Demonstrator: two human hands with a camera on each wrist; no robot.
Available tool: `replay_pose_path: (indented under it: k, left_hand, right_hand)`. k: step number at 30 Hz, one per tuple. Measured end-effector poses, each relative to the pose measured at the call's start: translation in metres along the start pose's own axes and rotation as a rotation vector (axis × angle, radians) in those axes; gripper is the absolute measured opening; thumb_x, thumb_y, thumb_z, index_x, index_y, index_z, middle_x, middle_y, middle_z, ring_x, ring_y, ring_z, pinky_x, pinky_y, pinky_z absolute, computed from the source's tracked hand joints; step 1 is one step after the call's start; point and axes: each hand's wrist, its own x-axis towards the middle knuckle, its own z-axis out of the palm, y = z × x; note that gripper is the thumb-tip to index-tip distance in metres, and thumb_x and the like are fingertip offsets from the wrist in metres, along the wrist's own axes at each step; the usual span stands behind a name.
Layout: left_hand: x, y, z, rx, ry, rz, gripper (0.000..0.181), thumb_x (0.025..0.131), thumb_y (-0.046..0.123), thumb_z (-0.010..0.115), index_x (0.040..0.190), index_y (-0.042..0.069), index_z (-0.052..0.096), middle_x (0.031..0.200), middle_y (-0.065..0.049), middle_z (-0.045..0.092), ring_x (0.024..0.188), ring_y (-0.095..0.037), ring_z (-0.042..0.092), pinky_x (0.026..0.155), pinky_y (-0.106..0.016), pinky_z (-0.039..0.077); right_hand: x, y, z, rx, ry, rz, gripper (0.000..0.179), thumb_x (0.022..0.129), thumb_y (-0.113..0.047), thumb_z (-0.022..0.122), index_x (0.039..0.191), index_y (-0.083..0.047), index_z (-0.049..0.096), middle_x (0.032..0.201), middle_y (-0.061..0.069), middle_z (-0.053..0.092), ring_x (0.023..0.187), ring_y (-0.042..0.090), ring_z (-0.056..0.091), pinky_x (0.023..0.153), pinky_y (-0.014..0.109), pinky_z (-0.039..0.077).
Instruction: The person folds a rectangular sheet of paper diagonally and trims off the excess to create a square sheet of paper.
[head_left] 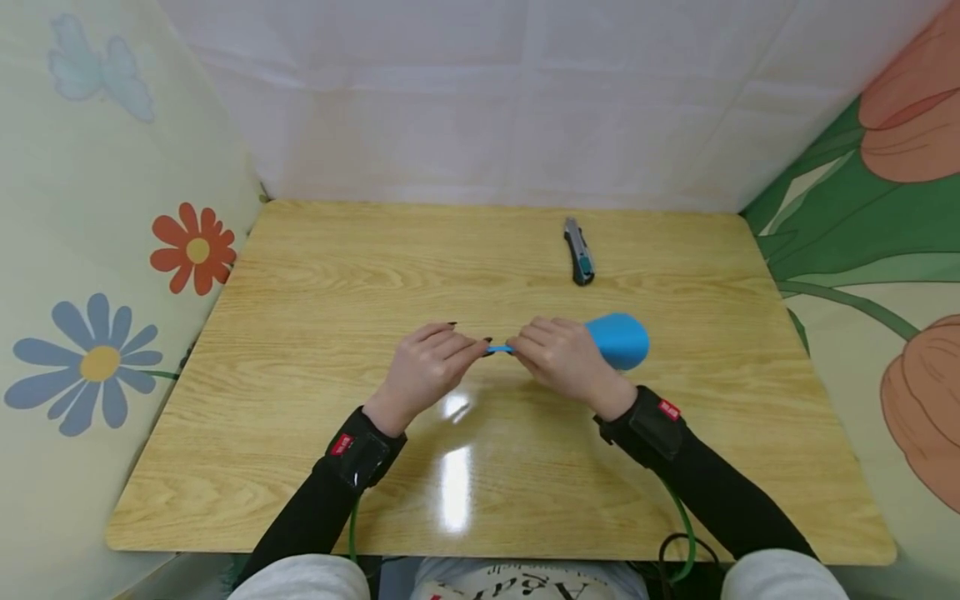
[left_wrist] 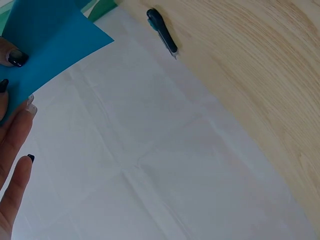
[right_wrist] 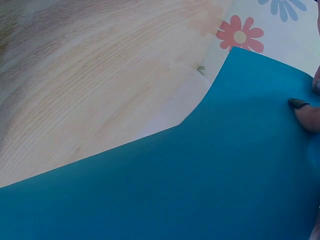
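A blue sheet of paper (head_left: 619, 340) is held between the two hands over the middle of the table. In the head view only a thin strip of it shows between the fingertips, while a wider, curved part sticks out past the right hand. The left hand (head_left: 435, 367) pinches one edge between thumb and fingers, and the left wrist view shows dark nails against the paper (left_wrist: 55, 45). Close beside it, the right hand (head_left: 562, 354) pinches the same sheet. The paper (right_wrist: 200, 165) fills much of the right wrist view, with an angled edge, and hides most of that hand.
A box cutter (head_left: 579, 252) with a dark handle lies on the wooden table (head_left: 360, 275), beyond the right hand. White cloth (head_left: 450, 125) hangs behind the table's far edge. Flower-patterned panels flank both sides. Green cables (head_left: 686, 533) run down from the wrists.
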Motion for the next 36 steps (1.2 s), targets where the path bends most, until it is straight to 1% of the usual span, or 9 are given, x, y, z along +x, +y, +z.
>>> replay_pose_path:
  k: [3,6,11,15,19,24,27,32,36]
  left_hand:
    - [0.0,0.0,-0.001,0.011,-0.019,-0.002,0.014,0.089,0.011,0.062,0.089,0.007,0.075,0.079,0.0,0.071,0.07,-0.014,0.067,0.074,-0.033,0.054]
    - [0.0,0.0,-0.003,0.013,-0.031,-0.013,0.011,0.084,0.012,0.067,0.091,0.007,0.075,0.081,0.0,0.072,0.072,-0.014,0.067,0.075,-0.033,0.054]
    - [0.0,-0.002,-0.006,0.025,-0.041,-0.042,0.013,0.078,0.014,0.072,0.089,0.008,0.075,0.081,0.0,0.072,0.072,-0.015,0.068,0.076,-0.035,0.053]
    - [0.001,-0.003,-0.007,0.021,-0.049,-0.066,0.012,0.076,0.014,0.074,0.086,0.008,0.075,0.08,-0.001,0.072,0.072,-0.016,0.068,0.077,-0.037,0.053]
    - [0.001,-0.001,-0.008,0.02,-0.072,-0.082,0.011,0.076,0.013,0.075,0.086,0.008,0.075,0.081,-0.001,0.072,0.073,-0.015,0.068,0.08,-0.037,0.053]
    - [0.007,0.005,-0.004,0.054,-0.111,-0.04,0.016,0.077,0.018,0.076,0.091,0.01,0.075,0.085,0.002,0.072,0.077,-0.013,0.068,0.083,-0.035,0.051]
    - [0.01,0.007,0.001,0.054,-0.094,-0.02,0.015,0.075,0.017,0.078,0.088,0.01,0.075,0.081,0.003,0.072,0.074,-0.011,0.067,0.08,-0.033,0.052]
    - [0.008,0.006,0.005,0.046,-0.047,-0.026,0.014,0.071,0.013,0.08,0.083,0.009,0.074,0.076,0.002,0.071,0.069,-0.011,0.067,0.075,-0.032,0.053]
    - [0.007,0.003,0.002,0.027,-0.032,-0.043,0.007,0.076,0.009,0.075,0.082,0.008,0.073,0.077,0.001,0.071,0.07,-0.013,0.067,0.073,-0.033,0.054]
  right_hand:
    - [0.001,0.0,0.0,0.002,-0.006,0.0,0.011,0.076,-0.008,0.077,0.085,-0.004,0.071,0.076,0.005,0.066,0.067,0.016,0.062,0.055,0.024,0.049]
    - [0.0,0.0,0.001,0.005,-0.007,0.009,0.012,0.075,-0.007,0.078,0.085,-0.004,0.071,0.077,0.005,0.067,0.069,0.017,0.063,0.057,0.025,0.05]
    - [-0.001,0.0,0.002,0.028,-0.006,0.024,0.013,0.076,-0.009,0.077,0.087,-0.004,0.071,0.079,0.006,0.068,0.072,0.018,0.064,0.061,0.027,0.052]
    - [-0.002,0.0,0.002,0.043,-0.001,0.029,0.013,0.076,-0.009,0.076,0.087,-0.004,0.071,0.079,0.006,0.068,0.072,0.018,0.064,0.061,0.027,0.052]
    - [-0.001,0.0,0.003,0.03,0.003,0.025,0.012,0.077,-0.009,0.076,0.087,-0.004,0.072,0.078,0.006,0.068,0.071,0.018,0.064,0.06,0.027,0.052]
    - [0.001,-0.002,0.005,-0.018,-0.011,0.022,0.011,0.076,-0.008,0.077,0.086,-0.004,0.072,0.077,0.005,0.067,0.07,0.017,0.063,0.058,0.025,0.05]
    - [0.003,-0.003,0.005,-0.034,-0.02,0.021,0.011,0.076,-0.008,0.077,0.086,-0.005,0.072,0.077,0.005,0.067,0.069,0.016,0.062,0.057,0.025,0.049]
    - [0.003,-0.003,0.003,-0.004,-0.04,0.024,0.013,0.078,-0.011,0.077,0.088,-0.004,0.072,0.078,0.005,0.067,0.07,0.017,0.063,0.059,0.025,0.051]
    - [-0.004,0.002,-0.006,0.028,-0.084,0.075,0.015,0.079,-0.014,0.076,0.089,-0.004,0.07,0.079,0.005,0.066,0.071,0.017,0.062,0.062,0.028,0.051]
